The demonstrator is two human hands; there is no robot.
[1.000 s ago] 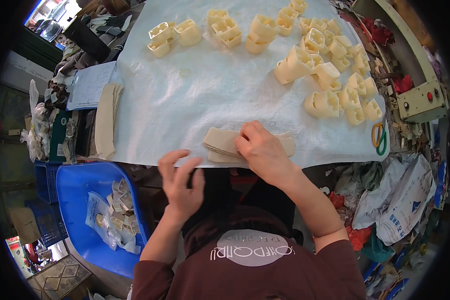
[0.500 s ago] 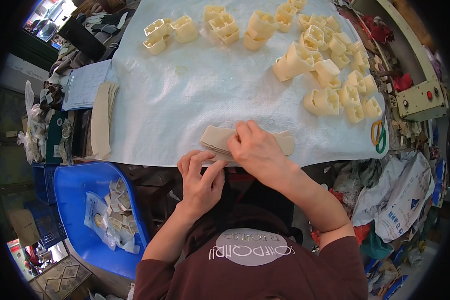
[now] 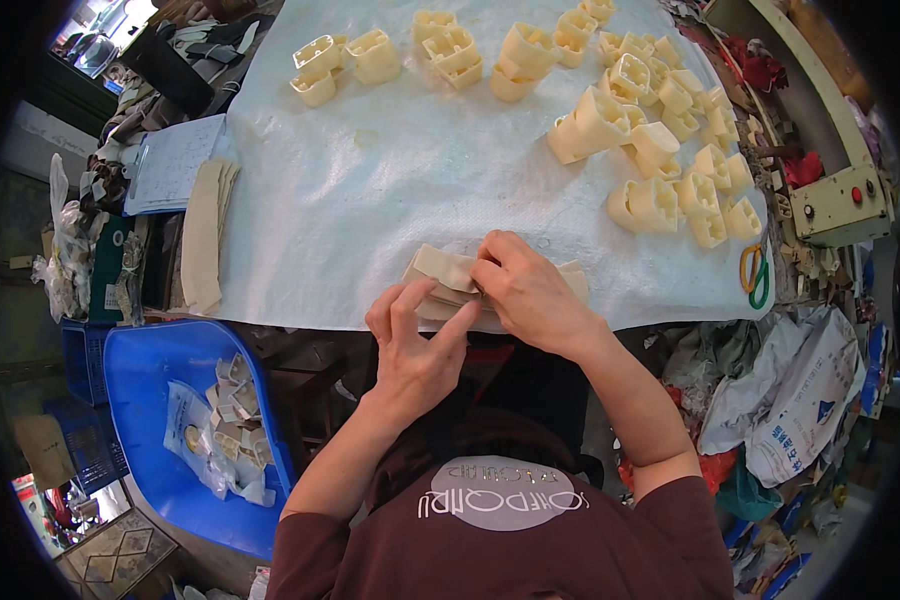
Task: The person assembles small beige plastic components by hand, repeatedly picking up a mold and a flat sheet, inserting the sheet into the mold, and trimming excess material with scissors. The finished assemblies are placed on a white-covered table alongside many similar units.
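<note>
A stack of cream fabric-like strips (image 3: 448, 310) lies at the near edge of the white-covered table, in front of me. My right hand (image 3: 535, 300) pinches the top strip (image 3: 442, 266), whose left part is raised off the strips under it. The right end of the pile shows beyond that hand. At the pile's near left side is my left hand (image 3: 415, 345), thumb and forefinger spread apart, fingertips at the strips' edges. Whether those fingertips press on the strips is hard to see.
Several cream hollow moulded pieces (image 3: 650, 205) stand at the back and right of the table (image 3: 370, 200). More strips (image 3: 206, 240) lie at its left edge beside a paper sheet (image 3: 175, 170). Scissors (image 3: 756, 275) lie right; a blue bin (image 3: 125, 430) stands lower left.
The top strip has come up from the pile at its left part, held by my right hand. Both hands have shifted slightly right, and my left thumb and forefinger have spread.
</note>
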